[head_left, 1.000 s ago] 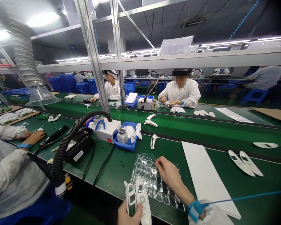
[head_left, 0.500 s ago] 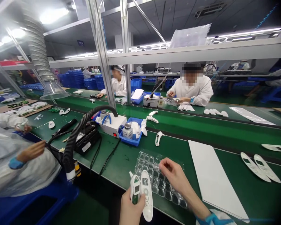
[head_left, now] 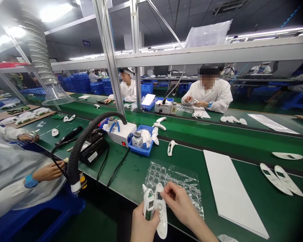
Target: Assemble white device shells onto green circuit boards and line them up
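Observation:
Two white plastic shell pieces are side by side in my left hand [head_left: 144, 220]: a housing [head_left: 148, 203] with a small window and a green board inside, and a long cover [head_left: 161, 215] with round holes. My right hand [head_left: 178, 201] is at the upper end of the cover, fingers pinched together; whatever is between the fingertips is too small to make out. Under and behind my hands lies a clear plastic sheet [head_left: 192, 181] with rows of square pockets.
A white board [head_left: 234, 191] lies to the right, with white shells [head_left: 275, 178] beyond it. Behind are a blue tray [head_left: 141, 153] with a bottle, a white box [head_left: 121, 132] and a black hose [head_left: 78, 151]. Co-workers sit at the left and across the belt.
My right hand has moved left and down from the clear sheet to the cover's upper end. Shells on the belt have shifted left. The left co-worker's hand has moved toward the bench.

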A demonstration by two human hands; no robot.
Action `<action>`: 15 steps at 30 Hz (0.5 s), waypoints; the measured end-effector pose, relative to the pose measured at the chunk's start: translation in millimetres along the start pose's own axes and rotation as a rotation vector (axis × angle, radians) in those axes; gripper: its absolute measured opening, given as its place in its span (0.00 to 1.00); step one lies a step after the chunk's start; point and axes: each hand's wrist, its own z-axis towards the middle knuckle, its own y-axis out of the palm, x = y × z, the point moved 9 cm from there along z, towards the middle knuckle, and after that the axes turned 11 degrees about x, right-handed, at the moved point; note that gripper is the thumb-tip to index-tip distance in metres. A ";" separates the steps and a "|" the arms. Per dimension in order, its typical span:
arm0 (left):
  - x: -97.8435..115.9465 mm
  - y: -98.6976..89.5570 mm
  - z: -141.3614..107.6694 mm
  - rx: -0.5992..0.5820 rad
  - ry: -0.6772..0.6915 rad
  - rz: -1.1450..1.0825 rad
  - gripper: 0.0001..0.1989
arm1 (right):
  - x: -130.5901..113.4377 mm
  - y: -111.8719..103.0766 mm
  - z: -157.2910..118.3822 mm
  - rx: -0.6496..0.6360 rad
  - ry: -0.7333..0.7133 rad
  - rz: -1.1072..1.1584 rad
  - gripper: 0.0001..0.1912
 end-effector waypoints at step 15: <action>-25.3 -65.4 -12.5 0.233 -0.022 -0.066 0.16 | 7.2 94.2 -51.0 -0.072 0.265 0.501 0.26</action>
